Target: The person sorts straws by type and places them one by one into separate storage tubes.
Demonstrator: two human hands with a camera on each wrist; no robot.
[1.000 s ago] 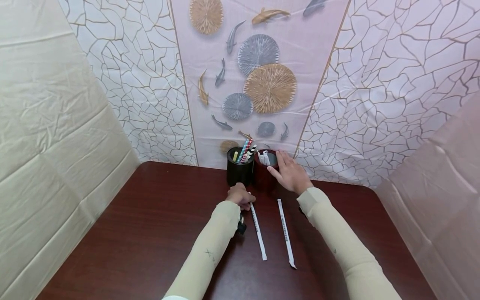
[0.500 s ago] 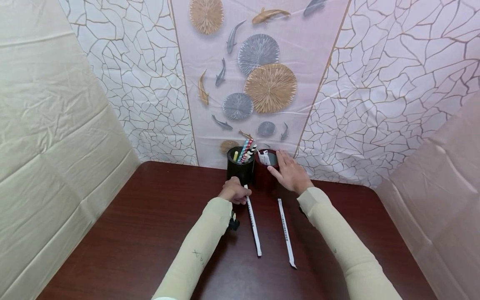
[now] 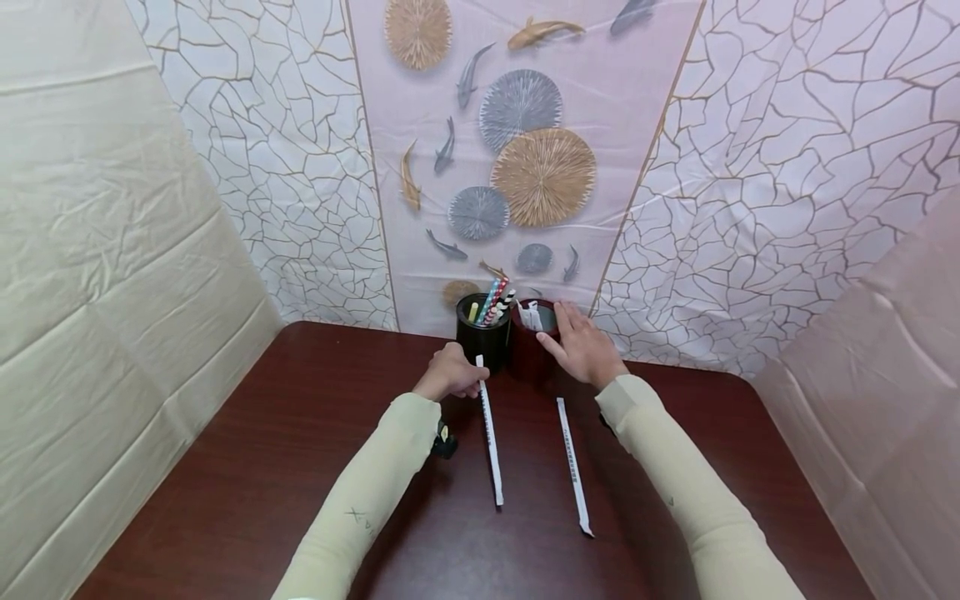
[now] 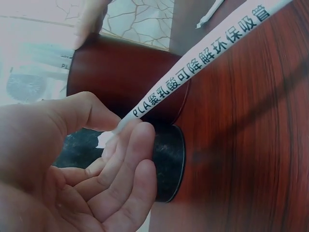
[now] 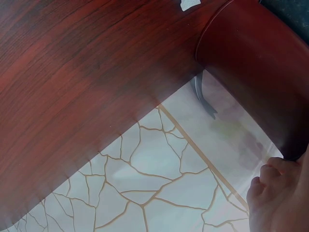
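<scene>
Between thumb and fingers, my left hand (image 3: 452, 372) pinches a paper-wrapped straw (image 3: 491, 442) close to its far end. Its white wrapper with black printing fills the upper part of the left wrist view, the straw (image 4: 203, 58) slanting away from the fingertips. My right hand (image 3: 590, 352) rests with extended fingers on the right side of the rim of a dark red cup (image 3: 528, 357); white wrapped pieces stick out of that cup. Left of it, touching or nearly so, stands a black cup (image 3: 478, 343) with several colourful paper straws (image 3: 491, 302).
A second wrapped straw (image 3: 573, 467) lies on the dark red-brown wooden table (image 3: 315, 467), below my right hand. Right behind the cups hangs a patterned cloth wall (image 3: 420, 275). Pale cloth panels (image 3: 112, 275) close off the left and right sides.
My left hand has moved left and slightly away, carrying the pinched straw, so the gap to the second straw is wider. The right hand and both cups stay put.
</scene>
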